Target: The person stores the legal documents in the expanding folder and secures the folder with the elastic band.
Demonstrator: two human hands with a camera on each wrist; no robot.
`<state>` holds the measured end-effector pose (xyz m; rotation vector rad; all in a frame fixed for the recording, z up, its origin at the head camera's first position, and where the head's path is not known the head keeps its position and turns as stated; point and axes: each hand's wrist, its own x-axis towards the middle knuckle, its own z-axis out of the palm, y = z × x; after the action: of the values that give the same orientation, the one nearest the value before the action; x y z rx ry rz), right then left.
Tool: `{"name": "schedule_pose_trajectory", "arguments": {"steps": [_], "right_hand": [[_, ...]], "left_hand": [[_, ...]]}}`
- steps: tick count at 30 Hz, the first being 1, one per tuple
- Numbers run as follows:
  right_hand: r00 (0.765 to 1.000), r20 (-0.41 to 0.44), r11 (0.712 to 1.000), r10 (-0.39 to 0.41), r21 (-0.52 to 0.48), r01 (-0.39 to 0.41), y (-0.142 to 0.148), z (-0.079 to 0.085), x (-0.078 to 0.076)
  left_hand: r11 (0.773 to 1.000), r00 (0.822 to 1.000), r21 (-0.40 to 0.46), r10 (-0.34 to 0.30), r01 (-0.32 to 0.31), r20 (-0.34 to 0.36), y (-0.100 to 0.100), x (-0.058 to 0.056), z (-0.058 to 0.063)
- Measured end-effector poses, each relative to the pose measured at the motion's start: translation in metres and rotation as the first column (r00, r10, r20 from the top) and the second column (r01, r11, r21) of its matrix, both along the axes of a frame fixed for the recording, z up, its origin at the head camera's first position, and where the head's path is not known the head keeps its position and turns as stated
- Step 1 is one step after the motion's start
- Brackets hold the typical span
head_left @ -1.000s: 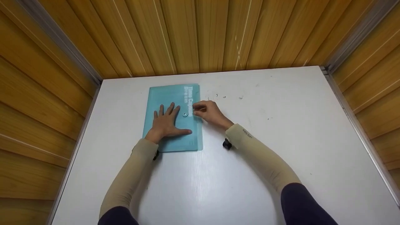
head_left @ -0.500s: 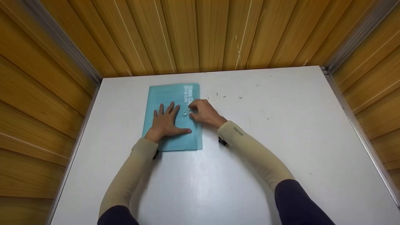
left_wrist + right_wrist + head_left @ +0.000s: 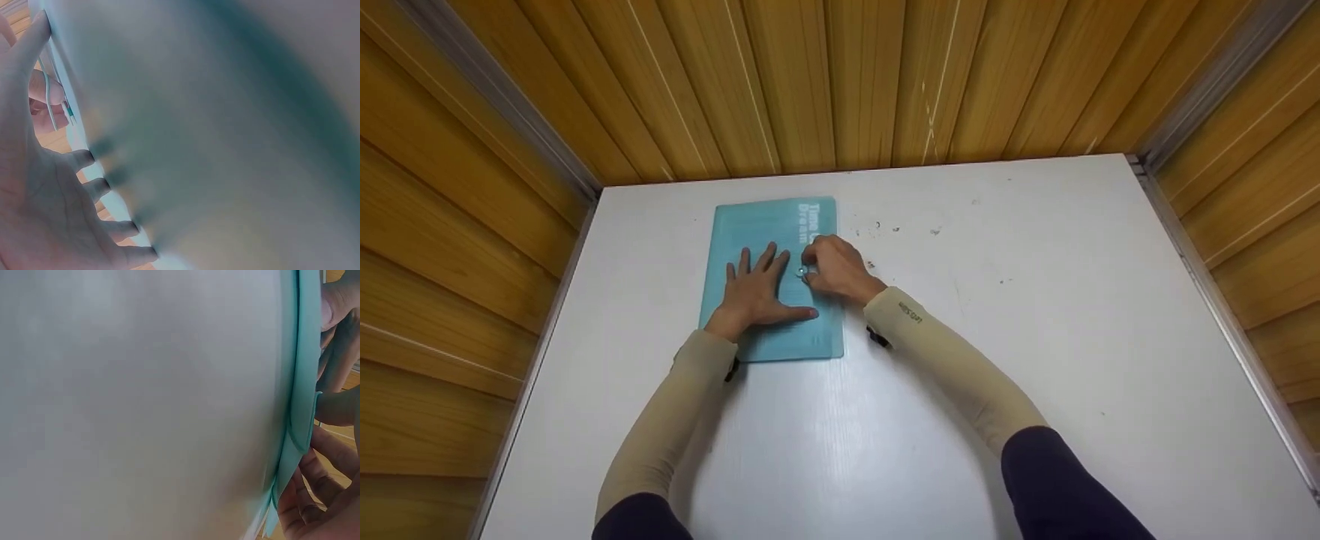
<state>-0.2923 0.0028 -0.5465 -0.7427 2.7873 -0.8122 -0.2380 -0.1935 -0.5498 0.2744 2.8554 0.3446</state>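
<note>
A translucent teal document folder [image 3: 757, 221] with white lettering lies flat on the white table. My left hand [image 3: 754, 296] presses on it with straight, spread fingers, the thumb pointing right. At the round button [image 3: 801, 271] on the folder's flap, my right hand [image 3: 838, 266] pinches a thin cord between thumb and fingers. The left wrist view shows that cord [image 3: 47, 93] curving past the right fingertips [image 3: 53, 93] beside the button. In the right wrist view, the right hand [image 3: 332, 484] lies along the folder's edge [image 3: 306, 365].
The white table [image 3: 945, 420] extends around the folder, with small dark marks [image 3: 935, 232] to its right. Yellow wood-patterned panels [image 3: 862, 90] stand behind and at both sides.
My right hand has moved left, from the folder's right edge to the button. The left hand and the folder have stayed in place.
</note>
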Motion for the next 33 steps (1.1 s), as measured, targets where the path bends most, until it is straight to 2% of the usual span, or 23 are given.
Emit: {"name": "schedule_pose_trajectory", "arguments": {"steps": [4, 17, 27, 33], "right_hand": [[1.000, -0.029, 1.000, -0.001, 0.010, 0.001, -0.003, -0.001, -0.001], [0.991, -0.135, 0.995, 0.011, 0.102, 0.003, -0.013, -0.004, 0.005], [0.995, -0.102, 0.994, 0.014, 0.107, -0.003, -0.016, -0.005, 0.005], [0.994, -0.097, 0.995, 0.047, 0.093, -0.038, -0.013, -0.003, 0.002]], "left_hand": [[1.000, 1.000, -0.004, -0.007, 0.007, -0.015, 0.000, 0.000, 0.001], [1.000, 1.000, -0.014, -0.017, 0.017, -0.003, -0.001, 0.000, 0.000], [1.000, 1.000, 0.014, -0.014, 0.015, -0.013, -0.001, 0.002, -0.001], [1.000, 1.000, -0.005, -0.004, 0.004, -0.009, 0.002, 0.000, 0.000]]}}
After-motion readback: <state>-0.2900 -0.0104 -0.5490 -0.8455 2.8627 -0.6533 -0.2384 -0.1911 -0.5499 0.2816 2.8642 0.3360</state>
